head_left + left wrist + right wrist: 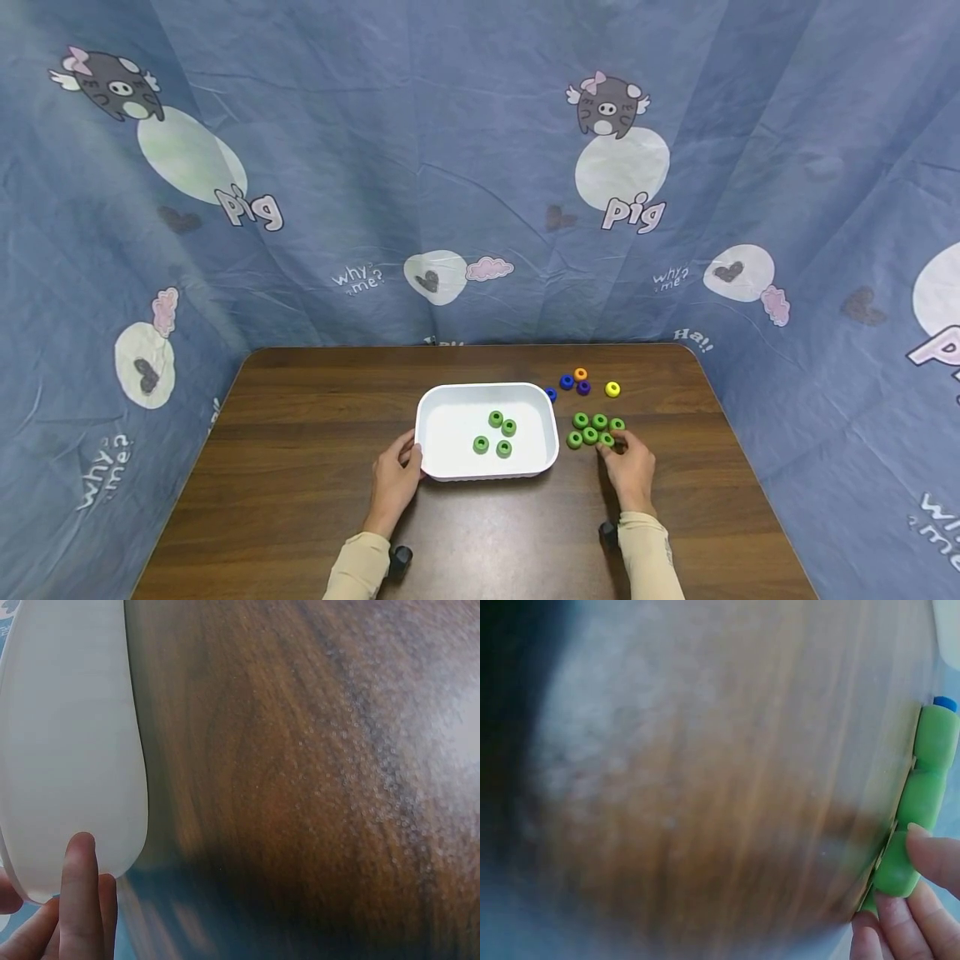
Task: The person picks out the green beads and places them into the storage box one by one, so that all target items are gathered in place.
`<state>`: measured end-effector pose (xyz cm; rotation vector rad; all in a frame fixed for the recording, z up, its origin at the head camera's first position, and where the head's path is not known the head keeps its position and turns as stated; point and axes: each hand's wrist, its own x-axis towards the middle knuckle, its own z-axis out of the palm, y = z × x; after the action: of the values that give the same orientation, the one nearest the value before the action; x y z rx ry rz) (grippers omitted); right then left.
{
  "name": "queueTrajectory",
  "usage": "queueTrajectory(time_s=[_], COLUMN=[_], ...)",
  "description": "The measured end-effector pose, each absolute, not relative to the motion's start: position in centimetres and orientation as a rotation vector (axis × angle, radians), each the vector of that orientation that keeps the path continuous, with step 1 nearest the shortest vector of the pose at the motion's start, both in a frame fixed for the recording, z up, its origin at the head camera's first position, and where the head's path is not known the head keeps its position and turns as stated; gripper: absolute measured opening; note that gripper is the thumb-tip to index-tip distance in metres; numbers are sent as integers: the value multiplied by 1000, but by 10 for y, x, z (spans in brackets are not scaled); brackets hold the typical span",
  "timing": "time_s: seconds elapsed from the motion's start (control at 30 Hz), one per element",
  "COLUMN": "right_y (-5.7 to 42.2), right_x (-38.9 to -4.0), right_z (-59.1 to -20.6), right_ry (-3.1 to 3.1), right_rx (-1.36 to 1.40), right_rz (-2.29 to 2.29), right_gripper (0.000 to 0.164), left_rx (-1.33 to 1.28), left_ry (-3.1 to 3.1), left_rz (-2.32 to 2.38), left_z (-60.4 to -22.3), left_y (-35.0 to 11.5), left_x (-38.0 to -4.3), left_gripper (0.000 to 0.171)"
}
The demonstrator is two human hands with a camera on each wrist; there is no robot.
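My left hand (395, 482) held the white tray (448, 433) by its left side, in the lower middle of the head view. At the lower left of the left wrist view, one finger (80, 892) lay straight against the outside of the tray, with more fingers close to the rim.

My right hand (632, 473) was at the lower right of the head view, to the right of the tray. It pinched a green bead (607, 440), with my thumb on one side and fingertips on the other. I could not tell if that bead was up off the brown surface (300, 467). It was in a bunch of six green beads, in two rows of three, near the tray's right side.

Four more green beads (504, 450) sat inside the tray, around its middle, with their holes up.

Higher in the frame, above the bunch, an orange bead (581, 375), a purple bead (583, 388) and a blue bead (567, 382) were close together. Another blue one was just by the tray's upper right corner, which hid part of it. A yellow bead (612, 389) sat alone to their right. My sleeves were cream. A blue cloth (480, 167) with pigs on it filled the top.
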<state>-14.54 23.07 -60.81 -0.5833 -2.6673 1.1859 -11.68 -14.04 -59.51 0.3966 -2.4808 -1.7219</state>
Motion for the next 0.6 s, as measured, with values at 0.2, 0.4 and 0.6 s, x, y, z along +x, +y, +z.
queueTrajectory(time_s=[0.2,0.4,0.6], right_y=[232,232,229], right_x=[-142,-139,-140], right_z=[-604,-595,-582], right_ry=[-2655,-2601,-2558], right_rx=[-612,-637,-644], right_rz=[1176,1211,1228], right_gripper=[35,34,35], left_rx=[397,403,418], left_ry=[-2486,-2489,-2488], left_rz=[-1721,-1714,-1722], left_z=[-595,-593,-592], left_y=[-140,-140,-140], left_x=[-116,-116,-117], left_gripper=[38,37,37])
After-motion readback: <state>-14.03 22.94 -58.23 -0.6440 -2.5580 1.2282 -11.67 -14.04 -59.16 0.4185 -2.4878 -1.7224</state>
